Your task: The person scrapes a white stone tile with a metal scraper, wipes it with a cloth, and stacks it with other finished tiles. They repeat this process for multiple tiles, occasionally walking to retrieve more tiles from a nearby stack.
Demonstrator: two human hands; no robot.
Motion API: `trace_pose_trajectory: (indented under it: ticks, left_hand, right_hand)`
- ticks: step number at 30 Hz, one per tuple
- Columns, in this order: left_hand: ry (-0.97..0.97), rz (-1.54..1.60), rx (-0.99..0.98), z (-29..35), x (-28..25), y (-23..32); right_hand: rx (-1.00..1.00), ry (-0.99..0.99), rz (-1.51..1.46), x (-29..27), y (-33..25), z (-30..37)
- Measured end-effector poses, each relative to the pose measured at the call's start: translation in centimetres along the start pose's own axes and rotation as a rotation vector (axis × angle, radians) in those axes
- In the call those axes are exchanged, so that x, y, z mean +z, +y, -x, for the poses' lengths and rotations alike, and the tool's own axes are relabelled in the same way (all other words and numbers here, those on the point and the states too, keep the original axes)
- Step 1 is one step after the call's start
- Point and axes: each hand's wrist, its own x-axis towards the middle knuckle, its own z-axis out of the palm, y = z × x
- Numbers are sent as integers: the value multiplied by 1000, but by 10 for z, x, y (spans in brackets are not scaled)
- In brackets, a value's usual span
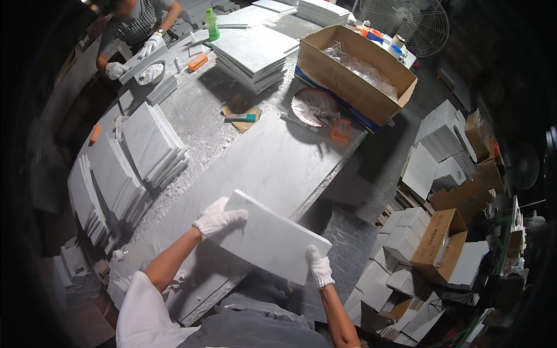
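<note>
A white, faintly veined marble tile is held tilted over the near edge of the stone-topped work table. My left hand, in a white knit glove, grips the tile's left end, with the thumb lying on its face. At the opposite end my right hand, gloved the same way, is closed around the edge. Fingers behind the tile are hidden on both sides. Beyond it on the table are a round basin of white paste, an orange block and a green-and-grey block.
Tile stacks line the table's left side, and another stack stands farther back. An open cardboard box holds clear plastic. Across the table, a gloved co-worker handles a tile. White boxes and a fan are at right.
</note>
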Motion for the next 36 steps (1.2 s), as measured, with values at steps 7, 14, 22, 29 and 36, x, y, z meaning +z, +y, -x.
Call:
trace_pose_trajectory:
  ticks: [7,14,22,29,36]
  left_hand:
    - [82,-354,-47,-73,-33,21]
    - [-40,-392,-94,-101,-36,-2]
    - [141,-665,-32,-90,-27,9]
    - [816,13,58,-17,36,-41]
    - [614,466,-266,13,110,-64]
  right_hand:
    - [168,53,-19,45,-35,-36]
    - [230,122,-103,59,-40,-38]
    - [175,163,-277,64,-38,-38]
    - [120,57,-310,60,-9,-28]
    - [86,11,-349,76,-1,-6]
